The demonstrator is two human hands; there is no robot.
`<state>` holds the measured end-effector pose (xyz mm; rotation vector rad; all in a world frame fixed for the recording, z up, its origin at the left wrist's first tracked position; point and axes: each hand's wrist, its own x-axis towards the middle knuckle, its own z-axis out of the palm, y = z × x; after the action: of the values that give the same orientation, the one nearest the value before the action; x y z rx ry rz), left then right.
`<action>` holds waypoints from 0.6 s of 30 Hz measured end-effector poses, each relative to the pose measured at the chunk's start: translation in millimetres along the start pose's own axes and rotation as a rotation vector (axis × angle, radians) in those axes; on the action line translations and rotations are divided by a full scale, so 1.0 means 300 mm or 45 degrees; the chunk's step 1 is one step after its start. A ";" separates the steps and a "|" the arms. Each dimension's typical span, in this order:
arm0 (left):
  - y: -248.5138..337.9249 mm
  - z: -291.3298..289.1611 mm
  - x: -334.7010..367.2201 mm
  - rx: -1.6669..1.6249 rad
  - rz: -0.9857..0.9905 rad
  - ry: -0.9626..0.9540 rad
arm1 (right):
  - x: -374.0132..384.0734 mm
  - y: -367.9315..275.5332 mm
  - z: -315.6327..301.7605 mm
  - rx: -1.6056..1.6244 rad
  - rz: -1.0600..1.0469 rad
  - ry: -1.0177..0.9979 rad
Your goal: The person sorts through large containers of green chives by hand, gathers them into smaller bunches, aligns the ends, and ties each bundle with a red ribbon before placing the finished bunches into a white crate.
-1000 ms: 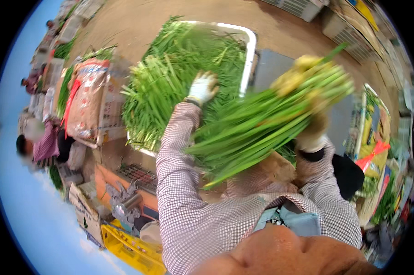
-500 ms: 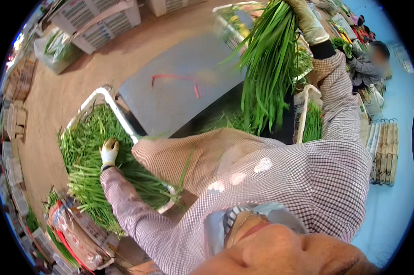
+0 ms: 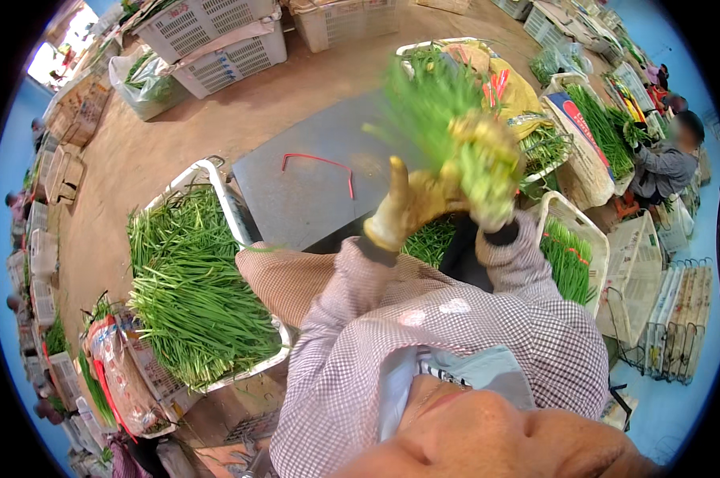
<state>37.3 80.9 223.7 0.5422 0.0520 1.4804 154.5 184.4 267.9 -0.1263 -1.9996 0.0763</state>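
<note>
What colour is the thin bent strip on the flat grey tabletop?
The thin bent strip is red, clearest in head view.

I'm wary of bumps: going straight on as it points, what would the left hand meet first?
Probably the bunch of green stalks in the right hand, close beside the left hand; blur and depth leave it unclear whether they touch.

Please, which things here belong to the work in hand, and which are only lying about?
In the work:
bunch of green stalks, gripped by the right hand
left hand, close to it
probably the white basket of loose greens

Apparently lying about:
plastic bag
stacked white crates
red strip on the grey board, untouched; its use is unclear
</note>
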 end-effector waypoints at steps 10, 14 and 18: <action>-0.010 -0.153 -0.006 -0.238 0.148 0.496 | -0.279 -0.127 -0.095 0.554 -0.006 -0.783; 0.068 -0.185 -0.072 0.184 0.151 0.677 | -0.358 -0.002 -0.163 0.781 0.518 -0.617; 0.047 -0.204 -0.099 0.349 0.118 0.702 | -0.389 0.184 0.008 1.072 1.212 -0.750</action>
<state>-1.1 71.7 166.6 0.3419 0.6765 1.6887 203.7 224.8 155.6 -0.5382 -2.1157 1.6872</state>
